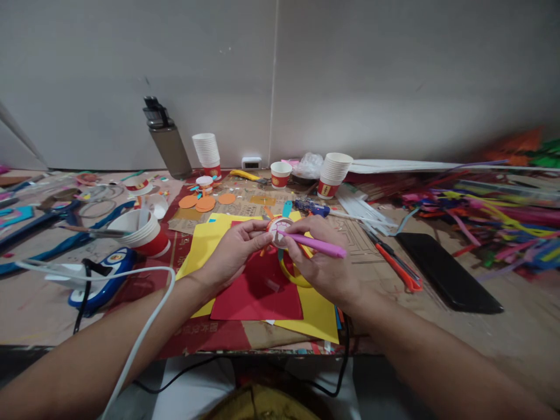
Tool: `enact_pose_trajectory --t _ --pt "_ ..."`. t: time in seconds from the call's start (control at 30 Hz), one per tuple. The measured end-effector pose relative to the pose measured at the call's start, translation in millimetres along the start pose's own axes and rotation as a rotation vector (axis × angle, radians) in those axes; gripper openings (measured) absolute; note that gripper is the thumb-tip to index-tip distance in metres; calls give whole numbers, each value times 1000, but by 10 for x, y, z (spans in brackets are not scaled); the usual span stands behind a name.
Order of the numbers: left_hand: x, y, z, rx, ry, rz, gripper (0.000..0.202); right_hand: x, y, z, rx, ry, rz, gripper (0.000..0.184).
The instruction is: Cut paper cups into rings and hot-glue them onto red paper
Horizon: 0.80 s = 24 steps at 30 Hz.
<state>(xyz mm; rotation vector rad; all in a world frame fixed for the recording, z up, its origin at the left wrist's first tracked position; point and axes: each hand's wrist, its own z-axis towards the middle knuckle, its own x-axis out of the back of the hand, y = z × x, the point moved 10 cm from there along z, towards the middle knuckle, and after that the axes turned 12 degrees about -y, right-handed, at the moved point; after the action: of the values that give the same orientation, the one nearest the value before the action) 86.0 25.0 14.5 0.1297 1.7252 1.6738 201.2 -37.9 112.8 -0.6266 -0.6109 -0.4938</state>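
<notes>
My left hand (238,252) is closed on the edge of a small round paper craft piece (280,224), with a pale face, pinkish lines and orange and blue strips sticking out around it. A purple marker (319,244) lies in the grip of my right hand (321,262), its tip end at the craft piece's face. Whether the tip touches the surface I cannot tell. Below both hands lie a red sheet (256,291) and yellow sheets (315,321). A yellow ring (294,275) shows partly under my right hand.
Paper cups (137,233) and a blue device (102,280) with a white cable (153,315) sit at left. Orange discs (205,203), stacked cups (335,175) and a glue gun (311,207) stand behind. Right are orange-handled scissors (398,268), a phone (446,271) and pipe cleaners (503,221).
</notes>
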Motion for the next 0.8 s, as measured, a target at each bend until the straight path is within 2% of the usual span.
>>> enact_pose_trajectory --t 0.8 --pt "42 -15 -2 6 23 -10 33 18 -23 3 15 20 7 4"
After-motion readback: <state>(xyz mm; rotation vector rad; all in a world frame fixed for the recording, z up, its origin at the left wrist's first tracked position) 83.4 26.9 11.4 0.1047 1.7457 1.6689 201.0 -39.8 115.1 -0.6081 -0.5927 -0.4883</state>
